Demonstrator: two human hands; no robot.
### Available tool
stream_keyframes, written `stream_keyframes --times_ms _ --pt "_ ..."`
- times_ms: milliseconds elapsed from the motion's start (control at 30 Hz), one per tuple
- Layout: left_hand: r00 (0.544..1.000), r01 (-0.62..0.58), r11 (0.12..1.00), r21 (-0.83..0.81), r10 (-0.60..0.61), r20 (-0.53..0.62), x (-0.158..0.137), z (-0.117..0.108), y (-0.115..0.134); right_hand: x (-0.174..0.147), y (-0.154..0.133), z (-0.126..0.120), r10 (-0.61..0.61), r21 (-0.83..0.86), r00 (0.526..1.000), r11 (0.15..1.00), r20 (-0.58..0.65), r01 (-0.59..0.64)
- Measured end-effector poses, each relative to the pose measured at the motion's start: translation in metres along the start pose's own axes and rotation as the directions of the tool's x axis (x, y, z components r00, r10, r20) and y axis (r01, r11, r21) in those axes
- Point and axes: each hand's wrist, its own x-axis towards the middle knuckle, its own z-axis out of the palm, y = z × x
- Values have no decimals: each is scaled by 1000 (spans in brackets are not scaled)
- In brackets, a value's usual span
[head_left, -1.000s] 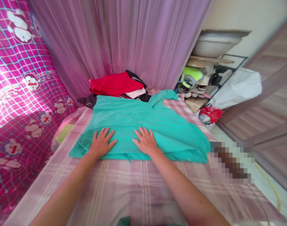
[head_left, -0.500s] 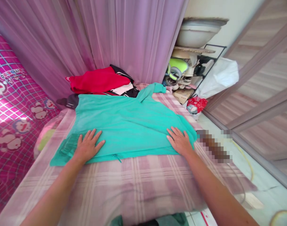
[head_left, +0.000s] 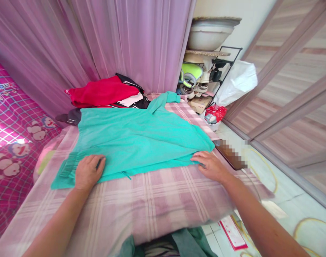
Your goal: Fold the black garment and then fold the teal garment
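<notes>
A turquoise jacket (head_left: 131,132) lies spread flat on the bed, one sleeve (head_left: 164,100) reaching to the far right. Its gathered, elastic part is at the left, and a small zip pull (head_left: 128,175) hangs at the near edge. My left hand (head_left: 89,171) rests at the near left of the jacket, fingers curled down into the cloth beside the gathers. At the near right edge, my right hand (head_left: 211,165) has its fingertips and thumb closed on the fabric.
Red and black clothes (head_left: 104,91) lie behind the jacket, against a purple curtain (head_left: 141,46). A dark phone (head_left: 229,153) with a cable sits at the bed's right edge. Beyond stand a shoe rack (head_left: 219,73), a white bag (head_left: 236,82) and wood-panelled doors (head_left: 288,78). Plaid bedding (head_left: 152,203) covers the bed.
Both hands lay flat with spread fingers before; now their fingers are curled in on the jacket. The right hand has drawn back to the near edge. The view has shifted slightly.
</notes>
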Motion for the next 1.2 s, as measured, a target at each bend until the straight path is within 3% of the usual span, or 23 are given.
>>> stream_keyframes --times_ms 167,300,433,600,733,900,1033,1200 --pt "986 -99 990 -98 111 127 -15 -12 -2 -6 9 16 -57 -207 997 977 -58 44" --pt "930 -168 969 -180 217 298 -30 -20 -17 -1 16 26 -107 -265 989 961 -107 76" --pt "892 -185 964 -190 245 379 -36 -17 -30 6 18 26 -109 -280 983 958 -146 65" --pt "874 -245 958 -152 286 394 -38 -11 -38 17 18 14 -54 -287 975 958 -215 -10" --pt "873 -281 951 -127 308 378 -46 -19 -42 16 22 7 -59 -279 967 960 -248 -13" --pt "850 -305 938 -162 345 397 -57 -27 -30 -3 29 20 -68 -256 976 967 -207 13" --pt "851 -298 937 -180 346 395 -58 -31 -17 -12 30 31 -62 -174 971 985 -229 22" --pt "879 -213 939 -269 305 366 -54 -39 -16 -5 21 17 -18 8 951 1000 -308 22"
